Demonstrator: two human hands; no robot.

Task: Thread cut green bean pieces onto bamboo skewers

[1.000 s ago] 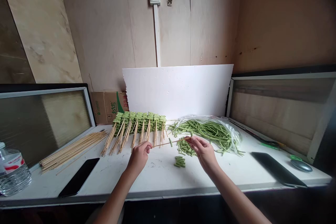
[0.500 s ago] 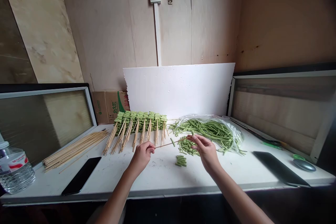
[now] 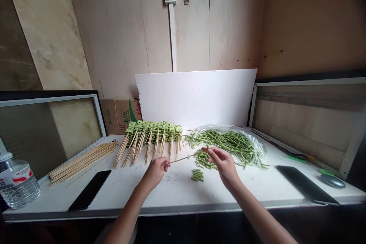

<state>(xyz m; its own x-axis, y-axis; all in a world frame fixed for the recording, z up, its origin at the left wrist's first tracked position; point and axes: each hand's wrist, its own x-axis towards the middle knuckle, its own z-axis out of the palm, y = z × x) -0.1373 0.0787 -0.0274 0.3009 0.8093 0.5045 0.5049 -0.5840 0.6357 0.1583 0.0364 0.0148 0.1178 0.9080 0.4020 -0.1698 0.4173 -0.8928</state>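
My left hand (image 3: 158, 168) is closed around one end of a thin bamboo skewer (image 3: 178, 159), held over the table. A short green bean piece (image 3: 188, 156) is threaded partway along it. At the far end of the skewer, my right hand (image 3: 224, 164) pinches another bean piece (image 3: 207, 146) between thumb and fingers. Below the hands lies a small lined-up bunch of cut bean pieces (image 3: 197, 175), with a looser heap of cut pieces (image 3: 205, 159) behind it, partly hidden by my right hand. Skewers threaded with beans (image 3: 154, 131) are stacked at the back, sticks pointing forward.
Bare skewers (image 3: 81, 160) lie at left beside a black phone (image 3: 90, 191) and a water bottle (image 3: 19, 183). Long beans (image 3: 228, 141) fill an open plastic bag at back right. A dark flat panel (image 3: 305, 183) and a mouse (image 3: 333, 180) lie right. A white foam board (image 3: 197, 97) stands behind.
The bean piece on the skewer has turned and now looks more end-on. Both hands keep nearly the same place, and the view has shifted slightly.
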